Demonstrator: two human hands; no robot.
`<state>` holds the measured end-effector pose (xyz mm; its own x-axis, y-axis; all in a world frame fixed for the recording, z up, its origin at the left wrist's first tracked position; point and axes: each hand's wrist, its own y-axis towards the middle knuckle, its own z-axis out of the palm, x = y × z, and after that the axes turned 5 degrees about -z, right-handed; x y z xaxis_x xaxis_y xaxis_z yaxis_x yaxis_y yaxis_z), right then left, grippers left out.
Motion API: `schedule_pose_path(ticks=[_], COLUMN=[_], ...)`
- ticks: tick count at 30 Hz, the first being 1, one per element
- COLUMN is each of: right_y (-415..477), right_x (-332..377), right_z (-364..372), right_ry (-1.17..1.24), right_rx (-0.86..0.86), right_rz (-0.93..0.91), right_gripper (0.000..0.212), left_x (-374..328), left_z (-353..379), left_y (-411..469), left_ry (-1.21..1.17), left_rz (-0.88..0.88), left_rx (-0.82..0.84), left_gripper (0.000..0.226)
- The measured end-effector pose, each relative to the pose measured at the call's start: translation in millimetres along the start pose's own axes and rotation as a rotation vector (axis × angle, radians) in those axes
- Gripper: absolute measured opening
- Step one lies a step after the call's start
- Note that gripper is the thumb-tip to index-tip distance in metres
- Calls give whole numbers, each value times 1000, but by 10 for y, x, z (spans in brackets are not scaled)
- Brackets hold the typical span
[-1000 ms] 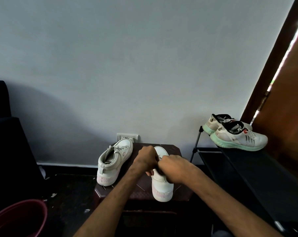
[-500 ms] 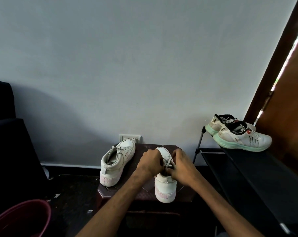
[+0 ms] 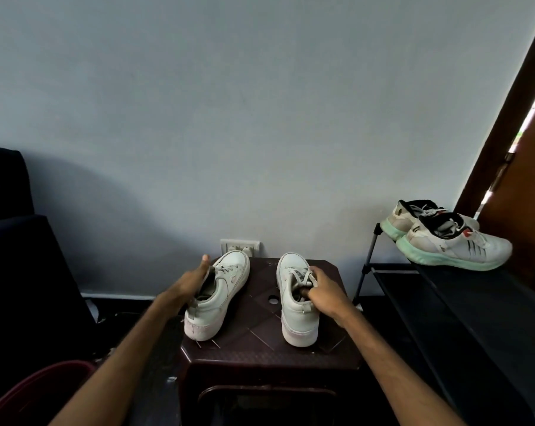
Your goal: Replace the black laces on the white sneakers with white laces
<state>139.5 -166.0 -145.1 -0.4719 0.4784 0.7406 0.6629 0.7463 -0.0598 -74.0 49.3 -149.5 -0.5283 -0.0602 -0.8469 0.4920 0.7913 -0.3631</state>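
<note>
Two white sneakers stand on a dark brown plastic stool (image 3: 260, 342), toes toward the wall. The left sneaker (image 3: 221, 298) is angled right, with pale laces. My left hand (image 3: 192, 282) rests against its outer side at the collar, thumb raised and fingers hidden behind the shoe. The right sneaker (image 3: 295, 302) points straight at the wall and carries white laces. My right hand (image 3: 321, 292) is closed on its tongue and laces near the opening. No black laces are visible.
A black shoe rack (image 3: 462, 305) stands on the right, carrying a pair of white running shoes with mint soles (image 3: 444, 241). A wall socket (image 3: 240, 245) sits behind the stool. There is a dark chair (image 3: 20, 256) at left and a maroon bucket (image 3: 36, 392) at bottom left.
My left hand left the right sneaker and went over to the left sneaker. The right hand stayed on the right sneaker's laces. The view is closer now.
</note>
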Motion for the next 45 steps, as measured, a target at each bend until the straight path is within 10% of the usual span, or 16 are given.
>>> schedule_pose_path(ticks=[7, 19, 25, 28, 35, 45], right_y=[32, -40, -16, 96, 792, 1265], right_x=[-36, -22, 91, 221, 87, -213], right_z=[0, -57, -267, -310, -160, 24], right_ry=[33, -61, 35, 51, -224, -256], right_rx=[83, 152, 365, 187, 278, 437], right_rz=[-16, -35, 2, -6, -67, -84], right_gripper=[66, 69, 75, 102, 67, 58], left_x=[-221, -137, -296, -387, -581, -527], left_z=[756, 1104, 996, 911, 818, 971], left_y=[-238, -210, -330, -317, 283, 728], left_ry=[21, -101, -74, 42, -105, 276], left_rz=[70, 43, 187, 352, 252, 214], left_rx=[-3, -32, -40, -124, 143, 235], left_gripper=[80, 133, 100, 82, 76, 51])
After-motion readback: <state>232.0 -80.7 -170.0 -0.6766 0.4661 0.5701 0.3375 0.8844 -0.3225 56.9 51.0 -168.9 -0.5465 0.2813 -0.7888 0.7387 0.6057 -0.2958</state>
